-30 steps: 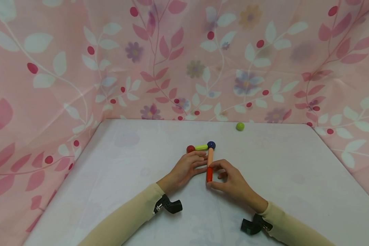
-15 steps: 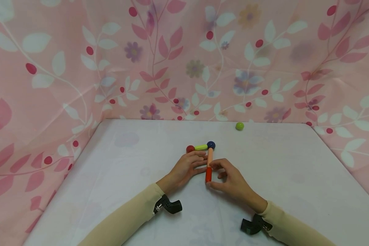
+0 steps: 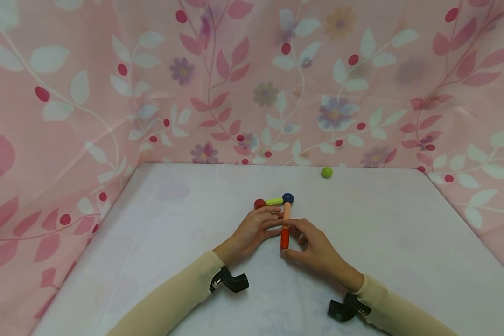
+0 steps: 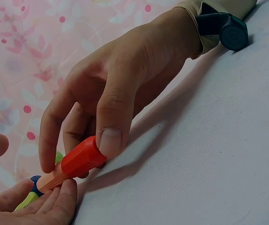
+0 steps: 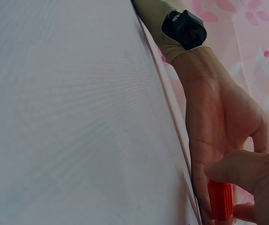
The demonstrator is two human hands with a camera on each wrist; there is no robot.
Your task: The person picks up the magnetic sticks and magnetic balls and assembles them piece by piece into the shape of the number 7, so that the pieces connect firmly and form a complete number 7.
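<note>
A red toy rod point(image 3: 284, 239) lies end to end with a peach rod point(image 3: 287, 211). Beyond them, a blue ball point(image 3: 288, 199) joins the peach rod to a yellow-green rod point(image 3: 274, 202), which ends at a red ball point(image 3: 259, 204). My right hand point(image 3: 317, 245) pinches the red rod, thumb at its near end and index finger by the seam with the peach rod. In the left wrist view that red rod point(image 4: 83, 156) shows ribbed sides. My left hand point(image 3: 252, 231) has extended fingers touching the peach rod's left side. The right wrist view shows only part of the red rod point(image 5: 220, 199).
A loose green ball point(image 3: 326, 172) sits near the far edge of the white-covered table point(image 3: 185, 200). Behind the table hangs a pink flowered cloth point(image 3: 235, 84). Each wrist carries a black camera, such as the right one point(image 3: 343, 309).
My right index finger has shifted slightly left over the seam between the red and peach rods. The left hand and the balls stay essentially where they were.
</note>
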